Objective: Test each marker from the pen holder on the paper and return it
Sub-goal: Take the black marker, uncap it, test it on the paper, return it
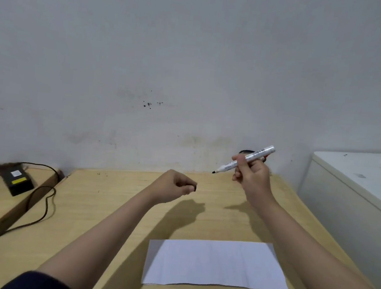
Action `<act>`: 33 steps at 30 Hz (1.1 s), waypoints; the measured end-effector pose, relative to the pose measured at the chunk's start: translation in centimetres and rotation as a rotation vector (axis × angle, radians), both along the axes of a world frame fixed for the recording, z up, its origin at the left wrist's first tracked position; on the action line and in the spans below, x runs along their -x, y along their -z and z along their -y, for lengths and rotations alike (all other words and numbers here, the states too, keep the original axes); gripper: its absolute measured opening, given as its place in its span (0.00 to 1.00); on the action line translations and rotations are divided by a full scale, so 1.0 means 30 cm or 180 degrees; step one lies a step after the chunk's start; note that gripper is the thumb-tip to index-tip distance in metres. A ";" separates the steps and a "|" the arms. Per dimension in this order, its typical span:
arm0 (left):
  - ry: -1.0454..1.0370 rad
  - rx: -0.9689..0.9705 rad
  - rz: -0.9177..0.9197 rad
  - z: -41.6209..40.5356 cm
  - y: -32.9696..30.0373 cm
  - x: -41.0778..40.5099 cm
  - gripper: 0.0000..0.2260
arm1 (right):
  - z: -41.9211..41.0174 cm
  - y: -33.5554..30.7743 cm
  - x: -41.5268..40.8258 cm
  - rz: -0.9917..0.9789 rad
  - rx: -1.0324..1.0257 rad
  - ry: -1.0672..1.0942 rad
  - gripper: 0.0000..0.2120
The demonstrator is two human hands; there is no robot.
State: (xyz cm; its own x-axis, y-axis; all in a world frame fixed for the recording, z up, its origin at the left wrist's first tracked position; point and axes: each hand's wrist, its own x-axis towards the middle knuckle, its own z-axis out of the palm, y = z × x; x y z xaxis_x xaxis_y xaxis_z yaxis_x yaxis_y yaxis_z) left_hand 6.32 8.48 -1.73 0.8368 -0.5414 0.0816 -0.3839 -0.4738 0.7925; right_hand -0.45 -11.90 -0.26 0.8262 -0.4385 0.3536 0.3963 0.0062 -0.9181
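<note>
I see my right hand (252, 174) right of centre frame, its grip closed around an uncapped marker (245, 160) held above the surface (102, 206), my left hand (172, 186) at centre curled shut on the black cap (194, 188), paper (215, 263) lying lower right.

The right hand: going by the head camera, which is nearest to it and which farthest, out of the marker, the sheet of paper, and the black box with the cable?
From the right hand:
1. Marker, gripped in its fingers, uncapped, tip pointing left.
2. Paper, flat on the table, nearer the person.
3. Black box, far left on the neighbouring surface.
</note>
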 end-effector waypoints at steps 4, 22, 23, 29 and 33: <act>-0.0285 -0.0622 0.0352 -0.029 0.041 -0.016 0.05 | -0.025 0.044 0.013 -0.0077 0.0428 -0.0007 0.09; -0.0132 -0.0798 -0.0273 -0.125 0.197 0.002 0.21 | -0.205 0.146 0.069 -0.0768 -0.0386 -0.0756 0.07; -0.0186 -0.0679 -0.0261 -0.152 0.196 0.019 0.19 | -0.220 0.148 0.075 -0.0823 -0.0450 -0.0836 0.07; -0.0470 -0.0054 -0.0091 -0.329 0.214 0.197 0.08 | -0.324 0.175 0.102 -0.1086 -0.0319 -0.1031 0.07; -0.0470 -0.0140 0.0097 -0.382 0.252 0.270 0.16 | -0.406 0.229 0.106 -0.1284 -0.0152 -0.1061 0.06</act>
